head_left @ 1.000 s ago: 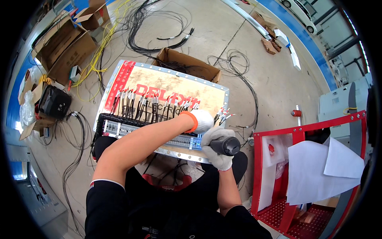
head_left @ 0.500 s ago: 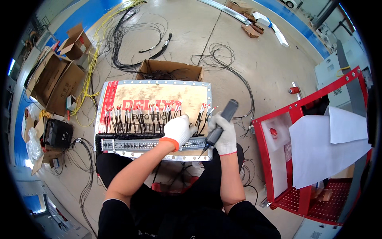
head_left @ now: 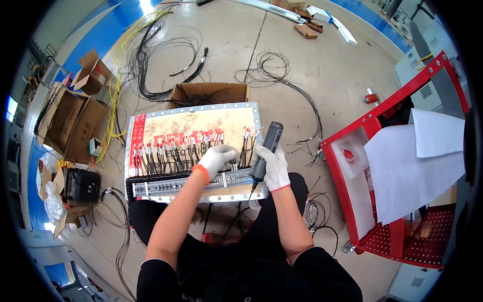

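A framed board (head_left: 232,111) with metal edging lies across my lap. A long grey terminal strip (head_left: 201,182) runs along its near side, with black wires (head_left: 173,156) fanned out behind it, their tips sleeved in white and red. My left hand (head_left: 215,160), in a white glove, is closed in a pinch over the strip's right part; short wire ends seem to be at its fingertips, partly hidden. My gloved right hand (head_left: 275,170) grips a dark electric screwdriver (head_left: 272,137), its bit pointing down near the board's front right corner.
An open cardboard box (head_left: 241,91) with black wires stands behind the board. Cable bundles (head_left: 146,60) lie on the floor. To the right is a red metal frame (head_left: 347,201) draped with white sheets (head_left: 397,176). Cardboard boxes (head_left: 75,123) and a black case (head_left: 83,185) stand left.
My left hand has turned, its fingers now pinched lower at the strip. The screwdriver is more upright and has shifted slightly left with my right hand. The whole view has shifted a little.
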`<state>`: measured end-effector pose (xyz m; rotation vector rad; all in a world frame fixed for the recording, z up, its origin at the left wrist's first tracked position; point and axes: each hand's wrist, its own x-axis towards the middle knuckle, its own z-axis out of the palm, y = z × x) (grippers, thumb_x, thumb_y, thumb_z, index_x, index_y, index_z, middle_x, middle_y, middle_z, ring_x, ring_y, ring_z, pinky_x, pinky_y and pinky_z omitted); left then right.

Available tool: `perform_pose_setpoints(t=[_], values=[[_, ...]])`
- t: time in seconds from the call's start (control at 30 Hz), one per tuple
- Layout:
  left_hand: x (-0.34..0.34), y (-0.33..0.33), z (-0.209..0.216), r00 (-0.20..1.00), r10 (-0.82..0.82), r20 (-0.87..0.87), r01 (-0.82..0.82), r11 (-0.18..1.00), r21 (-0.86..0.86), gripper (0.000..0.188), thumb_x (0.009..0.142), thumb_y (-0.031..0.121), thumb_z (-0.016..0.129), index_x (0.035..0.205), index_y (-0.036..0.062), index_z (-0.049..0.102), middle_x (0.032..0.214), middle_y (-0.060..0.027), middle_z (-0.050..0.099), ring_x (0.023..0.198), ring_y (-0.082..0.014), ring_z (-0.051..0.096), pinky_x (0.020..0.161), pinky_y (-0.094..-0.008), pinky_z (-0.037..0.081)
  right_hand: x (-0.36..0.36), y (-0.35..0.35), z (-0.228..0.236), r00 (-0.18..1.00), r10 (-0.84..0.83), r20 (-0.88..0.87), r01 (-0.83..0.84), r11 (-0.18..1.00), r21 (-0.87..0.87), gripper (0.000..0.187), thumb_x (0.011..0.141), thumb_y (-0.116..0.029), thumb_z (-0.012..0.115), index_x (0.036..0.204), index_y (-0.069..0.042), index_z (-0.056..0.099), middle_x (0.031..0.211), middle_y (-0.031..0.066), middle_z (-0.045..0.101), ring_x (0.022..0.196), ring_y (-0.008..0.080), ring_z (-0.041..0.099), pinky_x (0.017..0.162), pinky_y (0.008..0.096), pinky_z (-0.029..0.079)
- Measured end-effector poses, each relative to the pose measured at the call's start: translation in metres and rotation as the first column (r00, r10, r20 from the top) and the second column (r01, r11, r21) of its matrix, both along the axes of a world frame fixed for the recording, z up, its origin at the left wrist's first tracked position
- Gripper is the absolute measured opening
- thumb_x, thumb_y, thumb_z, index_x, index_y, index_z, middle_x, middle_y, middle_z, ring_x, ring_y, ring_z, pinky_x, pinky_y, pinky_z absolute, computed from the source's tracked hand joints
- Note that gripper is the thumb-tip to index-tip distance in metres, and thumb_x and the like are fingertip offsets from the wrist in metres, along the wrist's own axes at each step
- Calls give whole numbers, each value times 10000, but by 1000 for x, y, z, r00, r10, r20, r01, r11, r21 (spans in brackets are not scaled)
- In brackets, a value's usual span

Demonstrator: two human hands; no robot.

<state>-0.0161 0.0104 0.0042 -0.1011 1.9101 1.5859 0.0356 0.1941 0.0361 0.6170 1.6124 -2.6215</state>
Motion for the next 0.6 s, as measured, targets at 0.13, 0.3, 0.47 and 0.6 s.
perform_pose_setpoints(t=[0.13,0.3,0.47,0.6], values=[[-4,-17,5,979,-26,202,-16,979,204,325,985,205,602,1248,18,637,961,-15,705,609,-21,478,524,-165,377,-1,0,-5,1000,-9,2,9,1000,-27,180,844,-69,687,980,-44,571,754,39,604,594,130,583,549,286,487],[-1,2,4,985,24,172,-47,990,130,303,914,97,667,1198,-7,656,925,-4,707,611,-12,490,527,-160,372,0,-1,-3,998,-27,-54,25,999,-35,184,859,-56,680,1017,-32,587,750,42,608,602,128,582,569,279,484],[-6,1,7,926,100,364,-183,962,201,337,877,98,701,1192,-17,662,835,38,621,582,22,414,504,-136,285,1,2,0,999,16,-47,-14,999,35,188,864,-70,692,950,-39,528,710,47,599,582,140,593,561,287,486],[-5,-1,2,958,-13,287,-71,958,278,413,897,115,692,1264,-60,614,846,51,622,625,27,431,499,-134,284,2,1,-3,998,21,-55,-20,999,30,202,863,-81,688,1003,-40,548,728,47,604,584,138,593,568,287,495]])
